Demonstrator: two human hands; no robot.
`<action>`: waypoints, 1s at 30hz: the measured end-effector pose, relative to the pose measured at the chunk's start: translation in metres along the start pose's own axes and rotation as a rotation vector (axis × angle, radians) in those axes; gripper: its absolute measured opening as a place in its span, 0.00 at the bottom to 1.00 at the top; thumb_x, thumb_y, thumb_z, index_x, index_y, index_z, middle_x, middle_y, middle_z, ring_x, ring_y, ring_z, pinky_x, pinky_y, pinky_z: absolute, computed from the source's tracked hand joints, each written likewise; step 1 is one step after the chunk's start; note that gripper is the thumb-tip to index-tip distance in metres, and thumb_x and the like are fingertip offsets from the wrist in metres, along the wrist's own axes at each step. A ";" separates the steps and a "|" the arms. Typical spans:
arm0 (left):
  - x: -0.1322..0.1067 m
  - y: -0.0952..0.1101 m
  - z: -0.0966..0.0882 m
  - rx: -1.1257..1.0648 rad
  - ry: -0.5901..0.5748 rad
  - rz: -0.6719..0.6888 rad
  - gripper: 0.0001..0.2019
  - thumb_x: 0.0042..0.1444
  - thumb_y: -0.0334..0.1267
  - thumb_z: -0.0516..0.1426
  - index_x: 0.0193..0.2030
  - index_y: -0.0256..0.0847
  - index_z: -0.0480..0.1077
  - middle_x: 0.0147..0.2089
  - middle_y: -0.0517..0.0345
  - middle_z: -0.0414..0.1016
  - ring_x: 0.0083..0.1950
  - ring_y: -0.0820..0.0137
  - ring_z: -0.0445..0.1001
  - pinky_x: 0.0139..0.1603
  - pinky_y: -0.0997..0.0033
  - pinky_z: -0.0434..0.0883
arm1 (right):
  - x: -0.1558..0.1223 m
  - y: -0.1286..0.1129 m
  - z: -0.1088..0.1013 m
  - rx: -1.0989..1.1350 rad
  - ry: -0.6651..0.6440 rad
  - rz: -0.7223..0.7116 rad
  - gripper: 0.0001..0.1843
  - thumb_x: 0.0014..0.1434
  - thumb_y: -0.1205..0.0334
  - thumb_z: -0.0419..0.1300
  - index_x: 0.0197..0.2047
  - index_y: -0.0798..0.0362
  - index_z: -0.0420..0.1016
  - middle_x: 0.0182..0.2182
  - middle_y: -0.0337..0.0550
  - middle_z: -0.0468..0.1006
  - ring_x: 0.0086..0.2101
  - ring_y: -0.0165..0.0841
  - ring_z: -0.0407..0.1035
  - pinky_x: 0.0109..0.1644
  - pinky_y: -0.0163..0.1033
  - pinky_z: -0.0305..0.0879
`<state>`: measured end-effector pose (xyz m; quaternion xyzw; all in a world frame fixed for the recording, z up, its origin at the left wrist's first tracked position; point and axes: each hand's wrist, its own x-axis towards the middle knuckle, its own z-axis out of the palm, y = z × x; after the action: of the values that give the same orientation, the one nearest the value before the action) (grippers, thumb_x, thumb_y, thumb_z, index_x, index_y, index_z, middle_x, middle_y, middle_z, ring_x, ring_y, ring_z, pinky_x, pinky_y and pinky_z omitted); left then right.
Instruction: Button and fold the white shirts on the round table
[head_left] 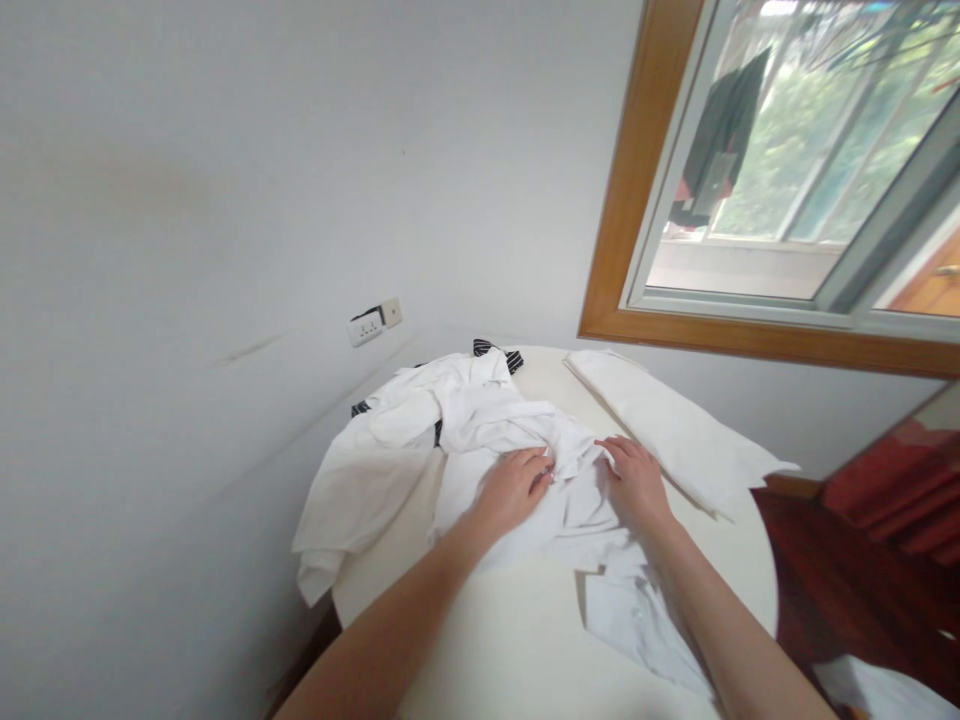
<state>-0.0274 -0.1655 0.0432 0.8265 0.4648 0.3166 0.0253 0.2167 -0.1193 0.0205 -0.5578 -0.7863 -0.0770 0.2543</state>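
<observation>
A crumpled white shirt (pixel 589 505) lies spread over the round white table (pixel 517 640), with a sleeve-like part trailing toward me beneath my right forearm. My left hand (pixel 519 488) rests on the middle of it, fingers curled into a gathered fold. On the other side of that fold, my right hand (pixel 634 482) grips the cloth between thumb and fingers. Both hands are low, close to the tabletop, and the fingertips are partly hidden in the fabric.
More white clothing (pixel 375 480) with black striped pieces (pixel 484 347) is heaped at the left, hanging over the table edge. A flat folded white garment (pixel 667 420) lies at the right. Beyond are a wall socket (pixel 365 328) and a wood-framed window (pixel 611 250). White cloth (pixel 885 690) shows at lower right.
</observation>
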 end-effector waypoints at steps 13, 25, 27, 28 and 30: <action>-0.004 -0.080 -0.078 0.365 0.325 -0.335 0.16 0.56 0.28 0.46 0.45 0.40 0.73 0.44 0.49 0.75 0.47 0.60 0.70 0.53 0.58 0.65 | 0.002 0.019 -0.006 -0.061 0.080 0.067 0.28 0.51 0.77 0.47 0.54 0.55 0.72 0.54 0.49 0.72 0.53 0.40 0.63 0.56 0.46 0.61; -0.013 -0.106 -0.046 0.577 0.109 -0.523 0.14 0.58 0.42 0.50 0.34 0.37 0.73 0.35 0.45 0.74 0.41 0.58 0.72 0.45 0.59 0.67 | 0.001 0.020 -0.003 -0.090 0.024 0.131 0.27 0.54 0.75 0.49 0.56 0.51 0.70 0.57 0.48 0.69 0.56 0.43 0.60 0.52 0.49 0.62; -0.010 -0.106 -0.044 0.479 0.118 -0.528 0.11 0.57 0.41 0.52 0.37 0.37 0.71 0.37 0.47 0.75 0.42 0.60 0.73 0.47 0.61 0.67 | 0.000 0.017 -0.002 -0.090 0.029 0.149 0.24 0.57 0.70 0.49 0.57 0.52 0.68 0.57 0.50 0.68 0.57 0.44 0.58 0.52 0.50 0.62; -0.008 -0.105 -0.043 0.421 0.125 -0.530 0.09 0.57 0.40 0.52 0.37 0.37 0.70 0.38 0.48 0.76 0.42 0.61 0.74 0.48 0.62 0.67 | 0.000 0.016 -0.003 -0.086 0.034 0.156 0.24 0.59 0.68 0.50 0.58 0.52 0.67 0.58 0.51 0.67 0.57 0.45 0.58 0.52 0.50 0.62; -0.004 -0.102 -0.043 0.301 0.145 -0.517 0.08 0.57 0.39 0.53 0.38 0.38 0.68 0.38 0.49 0.76 0.43 0.63 0.74 0.48 0.64 0.67 | 0.000 0.011 -0.007 -0.074 0.048 0.166 0.26 0.60 0.63 0.51 0.62 0.53 0.62 0.57 0.54 0.67 0.55 0.46 0.59 0.51 0.51 0.61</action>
<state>-0.1287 -0.1222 0.0409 0.6507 0.7019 0.2853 -0.0510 0.2289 -0.1180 0.0251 -0.6281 -0.7276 -0.0981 0.2579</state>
